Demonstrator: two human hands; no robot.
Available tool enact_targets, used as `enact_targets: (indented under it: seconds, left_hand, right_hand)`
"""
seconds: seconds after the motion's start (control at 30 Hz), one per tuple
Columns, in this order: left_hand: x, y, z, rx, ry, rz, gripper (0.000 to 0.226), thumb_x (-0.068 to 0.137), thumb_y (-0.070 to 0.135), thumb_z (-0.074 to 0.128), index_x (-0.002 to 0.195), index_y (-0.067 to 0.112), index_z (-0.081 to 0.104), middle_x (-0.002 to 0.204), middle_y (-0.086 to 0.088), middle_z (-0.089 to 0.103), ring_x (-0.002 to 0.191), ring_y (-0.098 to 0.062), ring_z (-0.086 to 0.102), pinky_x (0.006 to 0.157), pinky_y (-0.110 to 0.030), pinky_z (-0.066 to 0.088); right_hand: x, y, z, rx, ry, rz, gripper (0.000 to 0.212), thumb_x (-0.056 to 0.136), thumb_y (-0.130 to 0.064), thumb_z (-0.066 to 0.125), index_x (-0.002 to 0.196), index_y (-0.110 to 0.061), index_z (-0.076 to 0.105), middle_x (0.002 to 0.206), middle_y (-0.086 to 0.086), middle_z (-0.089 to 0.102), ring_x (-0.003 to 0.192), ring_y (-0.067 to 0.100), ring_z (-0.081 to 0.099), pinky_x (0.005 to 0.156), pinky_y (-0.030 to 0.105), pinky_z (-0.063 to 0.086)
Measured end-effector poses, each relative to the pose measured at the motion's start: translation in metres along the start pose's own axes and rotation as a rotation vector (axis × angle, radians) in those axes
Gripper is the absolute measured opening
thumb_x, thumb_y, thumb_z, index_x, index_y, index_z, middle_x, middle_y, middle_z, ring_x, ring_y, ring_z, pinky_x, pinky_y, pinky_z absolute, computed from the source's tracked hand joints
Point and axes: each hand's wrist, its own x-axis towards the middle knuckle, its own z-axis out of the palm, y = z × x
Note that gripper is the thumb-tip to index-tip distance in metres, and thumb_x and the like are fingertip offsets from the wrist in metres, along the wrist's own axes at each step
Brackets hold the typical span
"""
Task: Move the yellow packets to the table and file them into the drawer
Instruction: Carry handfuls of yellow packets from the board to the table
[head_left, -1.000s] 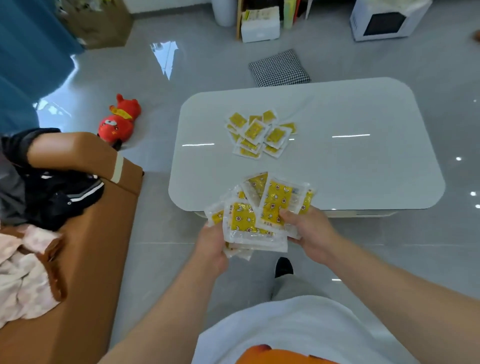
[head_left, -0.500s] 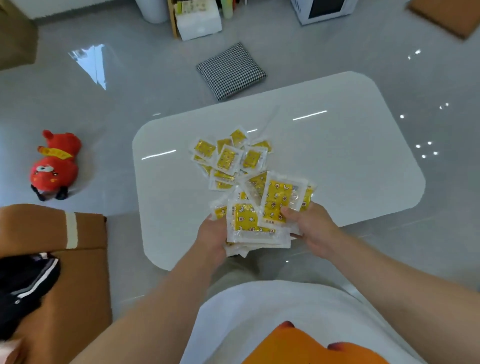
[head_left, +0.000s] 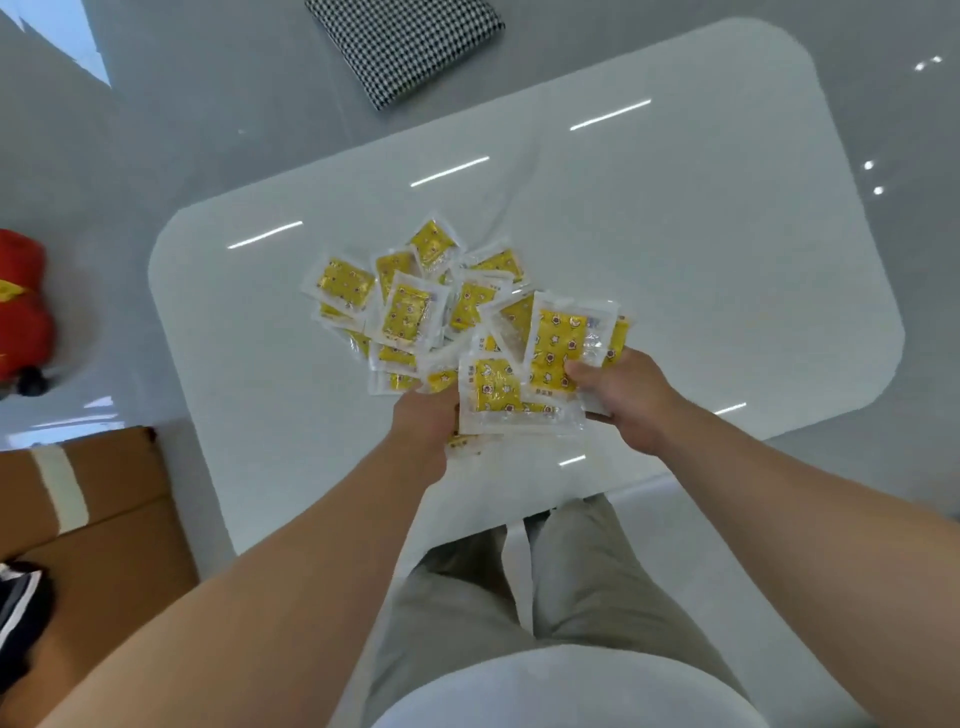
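Both hands carry a fanned bundle of yellow packets (head_left: 524, 379) in clear wrappers above the near part of the white table (head_left: 701, 249). My left hand (head_left: 423, 423) grips the bundle from below at its left. My right hand (head_left: 626, 395) pinches it at the right, thumb on the top packet. Just beyond the bundle, a loose pile of several yellow packets (head_left: 405, 306) lies on the table. No drawer shows in this view.
A checkered cushion (head_left: 405, 41) lies on the grey floor beyond the table. A red plush toy (head_left: 21, 306) sits at the left edge. A brown sofa arm (head_left: 88, 525) with dark clothing stands at lower left. My legs are against the table's near edge.
I have stepped up to the table. The bundle in both hands now hangs over the tabletop beside the pile, where before it was short of the table's edge.
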Motion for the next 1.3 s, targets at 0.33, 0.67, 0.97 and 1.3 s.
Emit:
enact_targets:
  seconds: [0.33,0.67,0.97,1.3]
  left_hand:
    - [0.131,-0.004,0.057,0.121,0.103,-0.063,0.041,0.096,0.029,0.065,0.131,0.008,0.059,0.074,0.005,0.055,0.062,-0.012,0.052,0.060,-0.024,0.047]
    - [0.162,-0.018,0.057,0.266,0.352,-0.011,0.075,0.079,0.050,0.080,0.140,0.016,0.053,0.123,-0.003,0.066,0.113,-0.029,0.063,0.098,-0.044,0.053]
    - [0.127,-0.009,0.055,0.272,0.410,-0.032,0.080,0.079,0.047,0.080,0.140,0.012,0.042,0.125,-0.005,0.058,0.104,-0.028,0.057,0.079,-0.034,0.045]
    - [-0.008,0.013,0.012,0.008,0.104,-0.103,0.028,0.097,0.026,0.066,0.119,0.011,0.062,0.120,-0.008,0.065,0.099,-0.025,0.072,0.091,-0.042,0.058]
  right_hand:
    - [0.175,-0.004,-0.006,-0.285,-0.046,0.041,0.036,0.082,-0.026,0.085,0.114,-0.019,0.070,0.111,0.005,0.074,0.099,0.024,0.073,0.084,0.043,0.062]
    - [0.211,0.018,0.012,-0.453,0.123,-0.007,0.035,0.084,-0.034,0.081,0.106,-0.017,0.058,0.107,0.001,0.063,0.102,0.023,0.063,0.088,0.042,0.058]
    - [0.187,0.016,0.008,-0.698,0.231,0.127,0.077,0.082,-0.046,0.077,0.140,-0.011,0.039,0.137,0.012,0.050,0.112,0.031,0.060,0.085,0.039,0.055]
    - [0.057,-0.026,0.033,-0.621,0.060,0.097,0.054,0.091,-0.033,0.055,0.139,-0.009,0.048,0.113,0.012,0.067,0.094,0.030,0.072,0.064,0.033,0.054]
